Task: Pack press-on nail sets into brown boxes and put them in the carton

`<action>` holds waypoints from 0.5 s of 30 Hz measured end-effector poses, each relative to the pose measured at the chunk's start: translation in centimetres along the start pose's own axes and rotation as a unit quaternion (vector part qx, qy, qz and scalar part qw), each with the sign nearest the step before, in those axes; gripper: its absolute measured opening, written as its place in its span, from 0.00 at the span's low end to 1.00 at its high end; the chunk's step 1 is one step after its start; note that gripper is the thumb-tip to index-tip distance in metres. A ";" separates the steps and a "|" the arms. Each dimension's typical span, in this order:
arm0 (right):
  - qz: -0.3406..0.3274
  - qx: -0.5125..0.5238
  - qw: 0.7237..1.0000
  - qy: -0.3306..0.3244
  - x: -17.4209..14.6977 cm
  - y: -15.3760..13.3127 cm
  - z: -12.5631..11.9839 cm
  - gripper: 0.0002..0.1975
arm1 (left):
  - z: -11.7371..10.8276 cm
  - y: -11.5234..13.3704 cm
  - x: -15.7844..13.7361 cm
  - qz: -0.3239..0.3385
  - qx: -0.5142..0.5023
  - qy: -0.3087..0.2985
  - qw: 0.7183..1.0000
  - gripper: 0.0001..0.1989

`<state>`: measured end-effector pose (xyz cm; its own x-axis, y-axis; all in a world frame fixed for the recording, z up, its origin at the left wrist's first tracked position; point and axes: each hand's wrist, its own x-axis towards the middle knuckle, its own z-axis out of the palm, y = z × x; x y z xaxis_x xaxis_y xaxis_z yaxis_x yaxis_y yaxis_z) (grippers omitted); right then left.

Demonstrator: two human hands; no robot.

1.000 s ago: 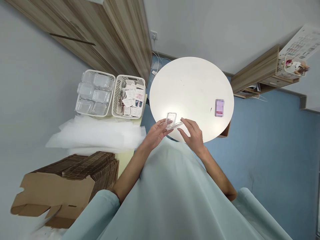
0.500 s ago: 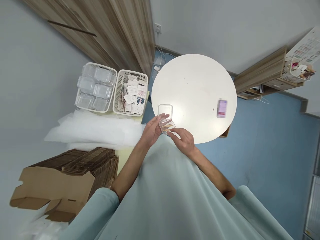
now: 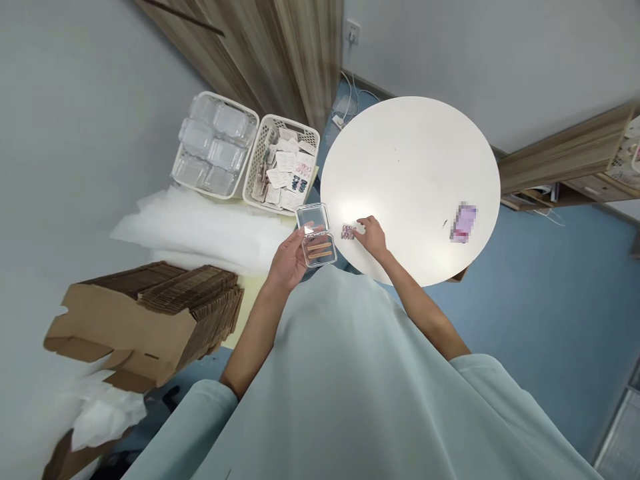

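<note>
My left hand [image 3: 289,261] grips a hinged clear plastic box [image 3: 320,261] by its left side, the lid raised and some fingers showing through the plastic. Two thin wooden sticks [image 3: 320,247] lie side by side inside it. Just right of the box, a small sheet of pinkish, shiny oval pieces [image 3: 349,231] is at the near left part of the round white table [image 3: 410,153]. My right hand [image 3: 373,237] is beside that sheet, its thumb at the sheet's right edge and the index finger held apart from the thumb.
A basket of clear plastic boxes [image 3: 215,143] and a basket of carded packets [image 3: 287,167] stand at left. Nearer are white foam sheets [image 3: 200,230] and folded cardboard boxes [image 3: 135,320]. A blurred purple item [image 3: 464,223] lies on the table's right side.
My right hand has left the box and moved right to the table, beside the pinkish sheet, which now shows. My left hand still holds the box. The whole view has shifted and turned.
</note>
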<state>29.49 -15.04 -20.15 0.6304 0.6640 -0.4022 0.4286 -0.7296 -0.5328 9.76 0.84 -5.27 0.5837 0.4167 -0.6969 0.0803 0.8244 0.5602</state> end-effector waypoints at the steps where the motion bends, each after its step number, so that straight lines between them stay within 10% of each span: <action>1: 0.012 -0.024 0.999 -0.022 0.7 0.4 1.1 0.19 | -0.2 -0.1 -0.2 0.006 -0.006 0.008 1.000 0.19; 15: 0.044 -0.076 0.993 -0.076 2.1 1.2 4.9 0.14 | -1.4 -2.1 -2.6 0.014 -0.036 0.029 0.999 0.20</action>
<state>28.13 -13.73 -25.32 0.5687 0.6059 -0.5562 0.4769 -0.7939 -0.3772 6.94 -1.47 -5.20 0.5377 0.4594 -0.7069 0.0050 0.8368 0.5476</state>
